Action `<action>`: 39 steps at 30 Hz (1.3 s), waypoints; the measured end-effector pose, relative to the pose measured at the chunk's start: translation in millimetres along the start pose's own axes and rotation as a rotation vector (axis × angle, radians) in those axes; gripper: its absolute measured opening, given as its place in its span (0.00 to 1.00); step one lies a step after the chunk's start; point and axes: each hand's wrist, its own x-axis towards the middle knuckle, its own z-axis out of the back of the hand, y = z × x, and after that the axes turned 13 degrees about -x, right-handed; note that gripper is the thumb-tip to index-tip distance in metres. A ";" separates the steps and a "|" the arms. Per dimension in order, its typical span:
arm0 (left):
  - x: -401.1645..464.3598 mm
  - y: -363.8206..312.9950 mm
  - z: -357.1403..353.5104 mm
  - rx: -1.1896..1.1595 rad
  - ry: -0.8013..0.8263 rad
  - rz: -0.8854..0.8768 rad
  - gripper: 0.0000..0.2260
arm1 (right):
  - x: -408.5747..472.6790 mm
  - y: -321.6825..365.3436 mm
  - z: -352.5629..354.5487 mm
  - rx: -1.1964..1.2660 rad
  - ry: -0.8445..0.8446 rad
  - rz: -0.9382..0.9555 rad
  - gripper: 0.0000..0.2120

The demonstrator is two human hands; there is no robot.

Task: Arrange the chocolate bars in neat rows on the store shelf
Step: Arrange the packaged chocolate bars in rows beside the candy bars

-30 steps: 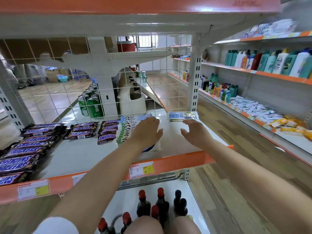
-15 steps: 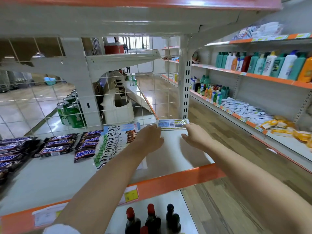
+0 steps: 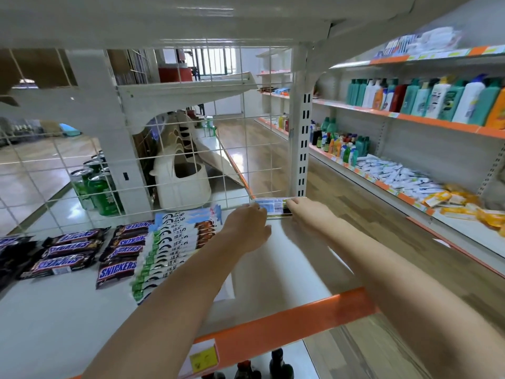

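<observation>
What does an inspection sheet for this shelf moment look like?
Surface: white shelf with orange front edge, right part bare.
Job's things: Snickers bars in rows at left; white-wrapped bars in an overlapped row; blue-labelled pack at the back corner.
Clutter: nothing seen.
Grippers: left hand and right hand both touch the pack's ends.
Cables: nothing seen.
Surroundings: wire grid behind; green cans beyond; bottles across aisle.

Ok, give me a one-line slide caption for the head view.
Both hands, left and right, grasp a blue-labelled bar at the shelf's back corner, beside rows of Snickers bars.
</observation>
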 end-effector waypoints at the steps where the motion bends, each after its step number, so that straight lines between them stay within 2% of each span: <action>1: 0.1 0.4 -0.3 -0.003 -0.004 -0.009 0.19 | 1.9 1.5 -1.1 -0.014 -0.002 0.019 0.15; 8: 4.1 12.0 -4.6 -0.021 -0.009 -0.009 0.19 | 16.1 9.6 0.9 -0.205 -0.042 0.106 0.15; 13: 2.2 19.8 -3.3 -0.025 -0.025 -0.022 0.18 | 16.1 5.0 6.5 -0.345 -0.069 0.241 0.15; 18: 0.8 21.5 -0.9 -0.017 -0.033 -0.014 0.18 | 16.0 0.2 9.1 -0.405 -0.079 0.280 0.14; 21: -3.9 22.5 0.8 -0.007 -0.034 -0.021 0.18 | 13.3 -1.9 10.5 -0.387 -0.087 0.267 0.14; 25: -8.1 19.5 7.7 -0.003 -0.038 -0.021 0.18 | 7.6 -3.0 16.7 -0.312 -0.234 0.227 0.13; 28: -11.2 13.9 17.1 0.007 -0.064 -0.036 0.19 | -5.8 -2.0 27.0 -0.225 -0.272 0.204 0.13; 36: -45.9 10.8 30.4 0.071 -0.113 -0.055 0.20 | -55.0 4.3 57.9 -0.203 -0.175 0.157 0.17; 39: -65.1 7.2 41.0 0.081 -0.113 -0.048 0.23 | -70.5 8.5 67.9 -0.295 -0.152 0.168 0.19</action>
